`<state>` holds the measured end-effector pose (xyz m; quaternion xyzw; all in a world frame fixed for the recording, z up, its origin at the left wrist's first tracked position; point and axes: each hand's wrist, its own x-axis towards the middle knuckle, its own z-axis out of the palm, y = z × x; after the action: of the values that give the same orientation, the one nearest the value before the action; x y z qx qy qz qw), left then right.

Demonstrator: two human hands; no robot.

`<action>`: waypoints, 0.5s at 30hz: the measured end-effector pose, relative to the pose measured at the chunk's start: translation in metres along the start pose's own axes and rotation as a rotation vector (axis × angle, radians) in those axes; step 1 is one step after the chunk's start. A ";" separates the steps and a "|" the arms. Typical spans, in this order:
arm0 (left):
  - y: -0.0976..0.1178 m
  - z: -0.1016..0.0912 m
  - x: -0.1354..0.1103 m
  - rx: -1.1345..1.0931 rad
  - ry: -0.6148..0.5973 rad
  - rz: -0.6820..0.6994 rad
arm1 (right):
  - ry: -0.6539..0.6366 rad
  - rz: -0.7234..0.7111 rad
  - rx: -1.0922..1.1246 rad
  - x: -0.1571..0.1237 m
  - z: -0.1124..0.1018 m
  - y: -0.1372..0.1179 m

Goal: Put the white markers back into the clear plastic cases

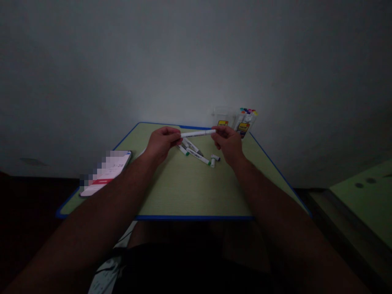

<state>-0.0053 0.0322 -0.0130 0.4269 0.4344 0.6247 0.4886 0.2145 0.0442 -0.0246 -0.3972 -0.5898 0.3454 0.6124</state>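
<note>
in dim light, a person's left grip (163,143) and right grip (230,143) hold a white marker (197,133) between them, above the far half of a pale green surface (196,192) edged in blue. the left grip is pinched around one end; the right grip is closed on the other, and the marker hangs nearly level, its right end slightly higher. beneath it lie several loose markers (198,157), green and grey ends showing, with two caps (212,163) just beside the nearest green end. beyond the right grip stand a clear case (223,117) and, next to it, a second case (244,129) of bright-ended pens (248,111). a phone (107,179), its lit screen partly pixelated, lies at the surface's left side.
</note>
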 end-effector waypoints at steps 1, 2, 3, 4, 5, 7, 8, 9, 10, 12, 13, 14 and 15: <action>0.000 0.000 0.000 0.000 0.000 0.001 | 0.000 0.003 -0.004 0.000 0.000 0.000; 0.000 0.000 0.000 0.000 -0.002 0.003 | 0.002 0.008 -0.010 0.000 0.000 -0.001; 0.001 0.000 -0.001 -0.002 -0.006 0.005 | 0.007 0.012 -0.012 0.000 0.001 -0.002; 0.001 0.000 -0.001 -0.004 -0.009 0.008 | 0.011 0.015 -0.011 -0.001 0.001 -0.002; 0.002 0.001 -0.001 -0.006 -0.010 0.010 | 0.014 0.017 -0.006 -0.001 0.001 -0.002; 0.002 0.001 -0.001 -0.004 -0.011 0.011 | 0.014 0.015 0.006 -0.001 0.001 -0.003; 0.002 0.001 -0.002 -0.001 -0.010 0.012 | 0.012 0.012 0.008 -0.001 0.001 -0.003; 0.002 0.001 -0.002 0.001 -0.012 0.014 | 0.010 0.007 0.009 -0.001 0.001 -0.002; 0.002 0.001 -0.001 0.002 -0.016 0.015 | 0.008 0.003 0.010 0.000 0.000 -0.002; 0.002 0.001 -0.001 -0.001 -0.024 0.020 | 0.013 -0.003 0.015 0.001 0.000 0.000; 0.001 0.001 -0.001 -0.004 -0.028 0.023 | 0.017 -0.002 0.019 0.001 0.000 0.000; 0.001 0.000 0.000 -0.007 -0.031 0.025 | 0.020 0.000 0.024 0.001 0.000 0.001; 0.000 0.000 0.000 -0.008 -0.033 0.027 | 0.023 0.002 0.029 0.002 0.000 0.001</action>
<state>-0.0052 0.0324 -0.0131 0.4412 0.4179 0.6258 0.4890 0.2147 0.0461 -0.0248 -0.3930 -0.5771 0.3499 0.6246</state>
